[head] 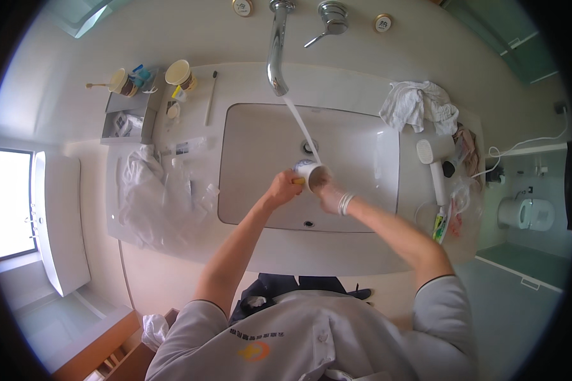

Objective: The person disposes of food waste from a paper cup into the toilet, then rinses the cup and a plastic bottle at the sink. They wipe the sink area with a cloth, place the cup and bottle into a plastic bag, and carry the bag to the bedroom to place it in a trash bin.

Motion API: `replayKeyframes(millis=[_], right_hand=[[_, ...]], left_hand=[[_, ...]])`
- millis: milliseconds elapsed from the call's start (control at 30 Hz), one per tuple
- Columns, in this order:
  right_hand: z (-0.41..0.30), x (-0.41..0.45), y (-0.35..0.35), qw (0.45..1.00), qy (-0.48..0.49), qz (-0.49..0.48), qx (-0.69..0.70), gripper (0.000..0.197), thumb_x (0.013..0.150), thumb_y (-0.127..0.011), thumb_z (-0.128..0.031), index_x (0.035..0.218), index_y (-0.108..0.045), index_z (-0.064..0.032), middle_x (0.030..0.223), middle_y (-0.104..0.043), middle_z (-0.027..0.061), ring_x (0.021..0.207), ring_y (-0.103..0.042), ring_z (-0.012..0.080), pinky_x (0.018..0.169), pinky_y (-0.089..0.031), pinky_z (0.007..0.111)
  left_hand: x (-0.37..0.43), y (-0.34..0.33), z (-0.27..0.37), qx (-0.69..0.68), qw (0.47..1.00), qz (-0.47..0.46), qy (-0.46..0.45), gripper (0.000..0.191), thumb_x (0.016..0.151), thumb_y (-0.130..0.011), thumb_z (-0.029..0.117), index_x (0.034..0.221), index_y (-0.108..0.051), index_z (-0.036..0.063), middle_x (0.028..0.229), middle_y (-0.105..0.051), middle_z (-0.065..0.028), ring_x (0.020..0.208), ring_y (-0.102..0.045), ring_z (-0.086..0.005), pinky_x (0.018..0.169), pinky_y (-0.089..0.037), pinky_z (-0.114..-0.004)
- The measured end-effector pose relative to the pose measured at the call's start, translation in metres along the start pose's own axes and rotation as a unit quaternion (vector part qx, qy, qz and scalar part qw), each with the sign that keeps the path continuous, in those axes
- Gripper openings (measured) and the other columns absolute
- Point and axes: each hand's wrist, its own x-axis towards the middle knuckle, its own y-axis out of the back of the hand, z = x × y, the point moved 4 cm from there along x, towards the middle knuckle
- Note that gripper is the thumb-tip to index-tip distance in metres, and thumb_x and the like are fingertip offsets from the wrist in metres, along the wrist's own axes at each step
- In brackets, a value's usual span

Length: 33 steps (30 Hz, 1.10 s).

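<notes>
My left hand (286, 187) grips a white mug (306, 166) with a blue pattern, and a small yellow part, perhaps its handle, shows at my fingers. The mug lies tilted over the sink basin (252, 157), its mouth turned toward my right hand (331, 194). The fingers of that hand reach into or against the mouth and are partly hidden, so their grip is unclear. Pale bangles circle my right wrist. From the chrome spout (277, 62) a stream of water (302, 126) runs down to the mug, passing close to the drain (308, 146).
Left on the counter are paper cups (178, 73), a grey tray (128, 114), a toothbrush (211, 97), a white cloth (143, 181) and clear plastic packaging (205, 200). On the right lie a crumpled towel (419, 102), a white hairdryer (436, 157) and a toothpaste tube (439, 226). A lever tap (332, 21) is wall-mounted.
</notes>
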Motion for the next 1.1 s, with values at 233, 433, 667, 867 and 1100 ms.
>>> replayKeyframes(millis=[233,433,667,867,1100], right_hand=[[0.01,0.038,0.009,0.981,-0.188,0.049,0.028,0.028,0.083,-0.052,-0.014,0.106,-0.052,0.0011,0.096,-0.063,0.0188,0.089,-0.063,0.0313,0.075,-0.051,0.037],[0.031,0.032,0.01,0.876,-0.08,0.079,0.469,0.007,0.07,-0.053,-0.003,0.07,-0.059,0.0017,0.069,-0.057,0.0086,0.059,-0.053,0.0183,0.055,-0.043,0.032],[0.031,0.001,-0.012,0.985,-0.038,-0.14,-0.094,0.039,0.077,-0.051,-0.003,0.116,-0.056,-0.0029,0.1,-0.061,0.0228,0.088,-0.062,0.0315,0.075,-0.05,0.035],[0.024,0.026,0.018,0.985,0.008,0.034,-0.17,0.017,0.082,-0.051,-0.007,0.097,-0.057,-0.0019,0.096,-0.061,0.0189,0.089,-0.062,0.0327,0.074,-0.051,0.038],[0.04,0.016,0.009,0.994,-0.109,-0.002,0.005,0.027,0.078,-0.059,-0.015,0.102,-0.06,-0.0028,0.101,-0.064,0.016,0.09,-0.062,0.029,0.078,-0.049,0.037]], left_hand=[[0.008,-0.004,0.005,0.019,0.997,0.068,-0.017,0.01,0.069,-0.059,0.008,0.068,-0.062,-0.0009,0.06,-0.059,-0.0096,0.059,-0.056,-0.0171,0.055,-0.044,-0.032],[0.006,-0.056,-0.017,-0.086,0.994,0.067,0.016,0.01,0.073,-0.06,0.007,0.077,-0.062,-0.0025,0.066,-0.057,-0.0066,0.063,-0.051,-0.0125,0.057,-0.042,-0.029],[0.005,-0.024,0.002,-0.005,1.0,0.005,0.012,0.009,0.074,-0.06,0.006,0.077,-0.061,-0.002,0.065,-0.056,-0.0053,0.064,-0.052,-0.0128,0.06,-0.042,-0.029],[0.014,-0.03,0.008,0.012,0.996,0.073,-0.048,0.012,0.071,-0.061,0.008,0.073,-0.059,-0.0035,0.067,-0.058,-0.0096,0.064,-0.056,-0.0183,0.061,-0.044,-0.031],[0.006,-0.05,0.016,-0.13,0.99,-0.017,0.056,0.014,0.075,-0.057,0.007,0.076,-0.064,-0.0044,0.076,-0.061,-0.0078,0.07,-0.056,-0.0146,0.068,-0.045,-0.026]])
